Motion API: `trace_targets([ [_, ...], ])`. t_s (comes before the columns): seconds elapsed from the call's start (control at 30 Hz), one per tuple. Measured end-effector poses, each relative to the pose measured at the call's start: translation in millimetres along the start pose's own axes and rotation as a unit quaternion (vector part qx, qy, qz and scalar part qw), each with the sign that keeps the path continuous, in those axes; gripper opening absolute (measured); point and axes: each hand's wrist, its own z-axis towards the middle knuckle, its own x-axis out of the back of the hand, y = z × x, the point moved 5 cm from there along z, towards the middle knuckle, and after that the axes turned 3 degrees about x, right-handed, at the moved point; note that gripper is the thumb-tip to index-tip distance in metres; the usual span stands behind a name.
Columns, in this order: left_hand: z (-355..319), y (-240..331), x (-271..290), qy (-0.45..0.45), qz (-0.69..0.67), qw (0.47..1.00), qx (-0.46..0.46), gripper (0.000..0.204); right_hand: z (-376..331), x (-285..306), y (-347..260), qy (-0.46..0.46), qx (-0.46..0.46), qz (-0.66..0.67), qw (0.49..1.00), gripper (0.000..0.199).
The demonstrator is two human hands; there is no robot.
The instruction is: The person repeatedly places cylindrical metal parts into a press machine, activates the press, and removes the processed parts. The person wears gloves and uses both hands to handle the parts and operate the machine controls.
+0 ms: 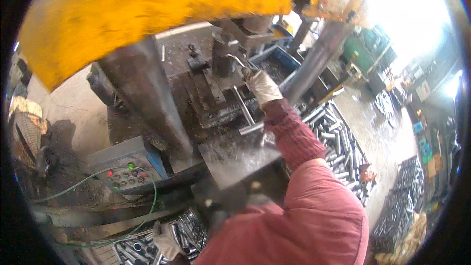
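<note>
My right hand (263,87), in a pale work glove with darkened fingers, reaches out over the press bed. It is closed around a thin bent metal hook (237,59), whose curved end points left toward a dark upright steel block (224,55). Just below that hand, a slim metal tube (243,106) meets another short tube (251,128) lying across its near end. My left hand (167,242), also gloved, is low in the picture among loose metal tubes (188,229). Its fingers are partly hidden, so whether it grips a tube does not show.
The press's yellow beam (162,0) crosses overhead, carried by thick steel columns (147,88). A control box (128,167) with lit buttons and a green cable stands at left. Cut tubes fill a long bin (338,142) at right. Behind sits a blue crate (277,59).
</note>
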Motion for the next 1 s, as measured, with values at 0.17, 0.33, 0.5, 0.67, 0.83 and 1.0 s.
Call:
trace_targets([
  [0.17, -1, 43, -41, 0.013, -0.012, 1.0, -0.021, 0.037, -102, 134, 28, 0.06, -0.172, 0.079, 0.98, 0.042],
  [0.33, -39, 110, -132, -0.028, 0.068, 0.989, -0.129, 0.036, -205, 133, 137, -0.091, -0.239, -0.026, 0.966, 0.034],
  [0.5, -91, 199, -230, -0.056, 0.106, 0.982, -0.149, 0.054, -262, 50, 206, -0.314, -0.055, -0.137, 0.938, 0.02],
  [0.67, -108, 310, -344, -0.017, 0.275, 0.873, -0.402, 0.08, -236, -13, 215, -0.333, 0.139, -0.285, 0.888, 0.023],
  [0.83, -66, 324, -422, -0.125, 0.506, 0.787, -0.33, 0.049, -204, 42, 159, -0.268, 0.033, -0.21, 0.94, 0.035],
  [1.0, -49, 321, -427, -0.17, 0.501, 0.755, -0.387, 0.015, -156, 59, 23, -0.144, 0.265, -0.185, 0.935, 0.043],
])
